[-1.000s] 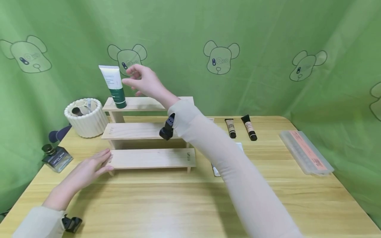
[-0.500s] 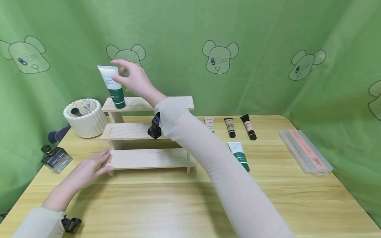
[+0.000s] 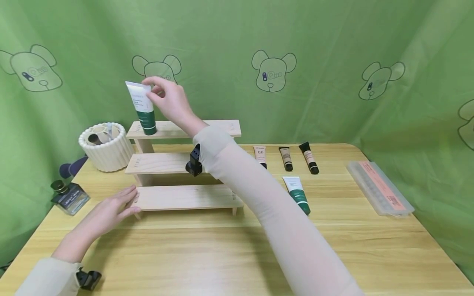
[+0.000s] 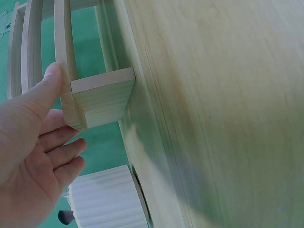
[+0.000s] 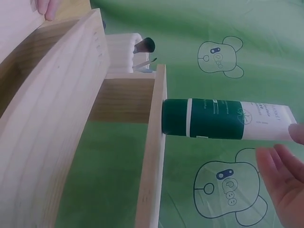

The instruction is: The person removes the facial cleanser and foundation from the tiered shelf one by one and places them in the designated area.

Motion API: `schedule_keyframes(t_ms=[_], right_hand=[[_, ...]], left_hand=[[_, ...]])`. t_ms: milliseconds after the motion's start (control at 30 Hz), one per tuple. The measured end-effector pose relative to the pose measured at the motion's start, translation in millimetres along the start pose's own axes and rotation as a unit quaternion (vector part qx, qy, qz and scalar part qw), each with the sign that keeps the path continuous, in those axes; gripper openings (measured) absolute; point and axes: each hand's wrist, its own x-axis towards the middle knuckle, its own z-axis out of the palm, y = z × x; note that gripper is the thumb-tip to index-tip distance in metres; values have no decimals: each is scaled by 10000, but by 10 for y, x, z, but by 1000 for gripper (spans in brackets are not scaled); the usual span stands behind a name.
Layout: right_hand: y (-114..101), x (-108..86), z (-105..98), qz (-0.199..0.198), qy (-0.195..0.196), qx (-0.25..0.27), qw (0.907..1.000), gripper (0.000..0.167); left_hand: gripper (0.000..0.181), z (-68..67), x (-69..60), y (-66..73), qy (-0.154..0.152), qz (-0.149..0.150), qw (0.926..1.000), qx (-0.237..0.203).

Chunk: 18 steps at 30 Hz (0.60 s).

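A white-and-green squeeze tube (image 3: 143,107) stands cap down at the left end of the top tier of a three-tier wooden display rack (image 3: 189,196). My right hand (image 3: 171,100) pinches the tube's upper right edge between thumb and fingers. In the right wrist view the tube's green cap (image 5: 175,117) meets the top board, and the thumb (image 5: 297,133) overlaps its white end. My left hand (image 3: 107,213) grips the left end of the lowest tier; in the left wrist view its thumb lies on one side of the board, with fingers round the other.
Left of the rack are a white ribbed brush holder (image 3: 107,152) and a perfume bottle (image 3: 71,198). On the right lie another green-and-white tube (image 3: 297,194), a BB cream tube (image 3: 260,155), two small tubes (image 3: 286,158) and a clear plastic case (image 3: 381,189). A green curtain hangs behind.
My right hand has moved left to the tube and taken its top edge. The tube's top has shifted slightly right, less tilted. My left hand has stayed put.
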Motion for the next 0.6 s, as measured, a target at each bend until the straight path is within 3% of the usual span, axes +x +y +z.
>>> schedule_keyframes(t_ms=[267, 600], right_hand=[[34, -47, -2, -5, 309, 442, 9985, 14], [133, -231, -146, 48, 517, 1263, 9906, 10]], left_hand=[[60, 5, 1, -3, 19, 40, 10000, 5], [60, 10, 24, 4, 36, 51, 10000, -15]])
